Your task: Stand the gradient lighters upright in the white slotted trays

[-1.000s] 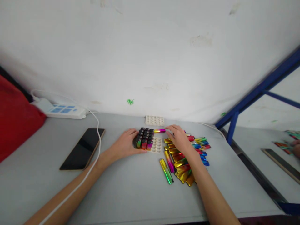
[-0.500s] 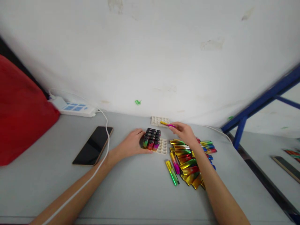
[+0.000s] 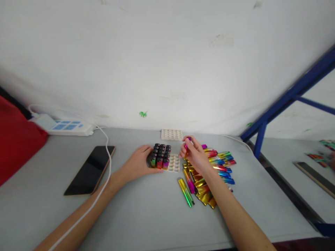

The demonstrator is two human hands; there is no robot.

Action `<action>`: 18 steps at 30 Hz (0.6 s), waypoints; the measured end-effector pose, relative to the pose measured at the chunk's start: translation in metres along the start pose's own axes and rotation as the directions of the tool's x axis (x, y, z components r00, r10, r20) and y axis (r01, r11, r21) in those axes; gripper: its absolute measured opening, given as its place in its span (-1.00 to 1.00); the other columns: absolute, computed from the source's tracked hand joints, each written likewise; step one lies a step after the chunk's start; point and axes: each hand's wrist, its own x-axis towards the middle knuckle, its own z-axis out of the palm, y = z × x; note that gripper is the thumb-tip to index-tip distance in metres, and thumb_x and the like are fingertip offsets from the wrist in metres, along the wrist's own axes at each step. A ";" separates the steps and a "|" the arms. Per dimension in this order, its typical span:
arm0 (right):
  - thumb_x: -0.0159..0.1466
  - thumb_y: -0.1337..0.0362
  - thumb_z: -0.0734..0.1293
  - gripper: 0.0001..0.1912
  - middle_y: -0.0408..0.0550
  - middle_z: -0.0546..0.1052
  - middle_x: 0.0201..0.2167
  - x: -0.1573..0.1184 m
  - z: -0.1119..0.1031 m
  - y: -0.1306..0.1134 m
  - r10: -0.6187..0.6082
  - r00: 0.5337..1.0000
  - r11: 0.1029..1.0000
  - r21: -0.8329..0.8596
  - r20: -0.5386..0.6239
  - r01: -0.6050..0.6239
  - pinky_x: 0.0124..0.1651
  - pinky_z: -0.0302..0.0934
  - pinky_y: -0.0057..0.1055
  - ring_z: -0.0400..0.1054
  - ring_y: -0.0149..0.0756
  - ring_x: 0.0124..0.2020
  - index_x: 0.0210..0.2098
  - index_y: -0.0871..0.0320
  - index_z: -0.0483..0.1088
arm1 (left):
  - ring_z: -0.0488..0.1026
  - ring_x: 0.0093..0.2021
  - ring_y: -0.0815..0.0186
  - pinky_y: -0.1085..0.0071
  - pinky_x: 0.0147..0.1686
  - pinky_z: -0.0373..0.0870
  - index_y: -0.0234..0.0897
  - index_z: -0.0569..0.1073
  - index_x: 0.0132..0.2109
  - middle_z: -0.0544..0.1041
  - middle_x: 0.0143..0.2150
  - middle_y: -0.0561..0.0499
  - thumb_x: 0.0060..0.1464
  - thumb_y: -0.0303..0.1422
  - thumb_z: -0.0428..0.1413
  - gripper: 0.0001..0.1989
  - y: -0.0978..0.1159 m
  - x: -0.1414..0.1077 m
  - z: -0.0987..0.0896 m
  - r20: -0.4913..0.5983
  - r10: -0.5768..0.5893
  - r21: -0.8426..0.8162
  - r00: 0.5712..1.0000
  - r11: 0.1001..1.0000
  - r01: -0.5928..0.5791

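Note:
My left hand [image 3: 138, 161] is curled round the left side of a block of upright lighters [image 3: 160, 155], thumb in front and fingers behind. They have black tops and shiny coloured bodies, and stand in a white tray with holes [image 3: 174, 163]. Bare holes show on the tray's right side. My right hand [image 3: 195, 153] is raised to the right of the tray, pinching a purple lighter [image 3: 187, 142] held roughly upright; its lower part is hidden by the fingers. Below my right forearm lies a pile of shiny lighters [image 3: 204, 190], with a yellow-green lighter [image 3: 186, 192] apart at its front left.
A second white tray [image 3: 171, 134] lies against the wall. To the left are a black phone [image 3: 90, 170], a white cable [image 3: 108, 150], a power strip [image 3: 70, 128] and a red cloth [image 3: 18, 139]. A blue metal frame [image 3: 277, 104] borders the right side.
My right hand has turned the lighter from nearly flat to roughly upright. My left hand keeps its hold round the block. The whole view has shifted slightly.

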 end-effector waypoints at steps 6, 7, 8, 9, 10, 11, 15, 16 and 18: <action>0.19 -0.44 0.51 -0.32 -0.43 0.14 -0.58 -0.001 0.010 0.008 0.075 0.997 0.990 -0.115 -0.009 -0.075 -0.57 -0.24 -0.53 -0.17 -0.51 -0.64 -0.20 -0.01 0.31 | 0.61 0.18 -0.16 -0.07 0.28 0.56 -0.11 0.62 0.10 0.67 0.13 -0.18 -0.08 0.25 0.46 -0.26 0.001 -0.001 -0.002 -0.023 0.013 0.022 1.000 1.000 -0.013; 0.20 -0.48 0.46 -0.31 -0.42 0.11 -0.60 -0.001 0.010 0.010 0.097 0.995 0.987 -0.130 -0.014 -0.098 -0.57 -0.26 -0.52 -0.18 -0.50 -0.63 -0.23 0.00 0.31 | 0.61 0.19 -0.16 -0.08 0.29 0.55 -0.11 0.62 0.12 0.67 0.15 -0.19 -0.08 0.25 0.47 -0.25 0.000 -0.001 -0.002 -0.015 0.006 0.022 1.000 1.000 -0.006; 0.21 -0.53 0.40 -0.28 -0.41 0.08 -0.61 0.000 0.011 0.012 0.124 0.992 0.982 -0.142 -0.024 -0.126 -0.57 -0.28 -0.51 -0.19 -0.50 -0.63 -0.29 0.01 0.30 | 0.60 0.21 -0.18 -0.10 0.32 0.53 -0.12 0.62 0.14 0.67 0.17 -0.20 -0.09 0.24 0.47 -0.22 0.000 -0.001 -0.002 -0.006 -0.003 0.023 1.000 1.000 0.003; 0.23 -0.56 0.35 -0.26 -0.40 0.05 -0.63 0.001 0.011 0.014 0.150 0.988 0.975 -0.159 -0.040 -0.155 -0.57 -0.29 -0.49 -0.20 -0.49 -0.64 -0.35 0.02 0.28 | 0.59 0.23 -0.20 -0.12 0.35 0.51 -0.14 0.61 0.17 0.66 0.19 -0.22 -0.08 0.23 0.48 -0.20 -0.001 -0.001 -0.002 0.002 -0.010 0.023 1.000 1.000 0.010; 0.24 -0.58 0.30 -0.24 -0.39 0.03 -0.65 0.001 0.011 0.015 0.171 0.983 0.967 -0.180 -0.062 -0.180 -0.58 -0.30 -0.48 -0.20 -0.49 -0.64 -0.42 0.02 0.24 | 0.59 0.25 -0.21 -0.14 0.37 0.49 -0.15 0.61 0.18 0.66 0.21 -0.24 -0.08 0.23 0.48 -0.19 -0.001 -0.002 -0.002 0.008 -0.015 0.023 1.000 1.000 0.015; 0.27 -0.57 0.27 -0.23 -0.37 0.02 -0.66 0.001 0.011 0.017 0.183 0.979 0.959 -0.203 -0.086 -0.197 -0.58 -0.31 -0.47 -0.19 -0.48 -0.64 -0.48 0.01 0.19 | 0.58 0.27 -0.23 -0.14 0.38 0.48 -0.16 0.60 0.20 0.65 0.22 -0.25 -0.08 0.22 0.48 -0.18 -0.001 -0.002 -0.002 0.012 -0.017 0.024 1.000 1.000 0.017; 0.40 -0.37 0.18 -0.32 -0.30 0.02 -0.69 0.002 0.012 0.019 0.159 0.977 0.948 -0.255 -0.139 -0.190 -0.60 -0.29 -0.43 -0.18 -0.45 -0.65 -0.59 -0.01 0.07 | 0.57 0.28 -0.24 -0.15 0.38 0.48 -0.13 0.59 0.20 0.65 0.21 -0.24 -0.09 0.23 0.49 -0.18 -0.001 -0.001 -0.002 0.016 -0.018 0.033 1.000 0.999 0.017; 0.42 -0.30 0.16 -0.36 -0.30 0.02 -0.70 0.002 0.012 0.019 0.152 0.978 0.948 -0.259 -0.142 -0.185 -0.60 -0.28 -0.43 -0.18 -0.44 -0.65 -0.59 -0.01 0.07 | 0.58 0.27 -0.23 -0.15 0.38 0.48 -0.13 0.60 0.19 0.65 0.20 -0.23 -0.09 0.23 0.49 -0.18 0.000 -0.001 -0.002 0.021 -0.018 0.034 1.000 0.999 0.017; 0.42 -0.19 0.14 -0.43 -0.29 0.02 -0.70 0.001 0.012 0.019 0.142 0.979 0.947 -0.269 -0.144 -0.177 -0.60 -0.26 -0.43 -0.18 -0.43 -0.66 -0.59 -0.01 0.08 | 0.59 0.25 -0.21 -0.14 0.37 0.49 -0.14 0.60 0.18 0.66 0.18 -0.22 -0.07 0.24 0.48 -0.20 0.001 -0.001 -0.003 0.029 -0.011 0.033 1.000 0.999 0.010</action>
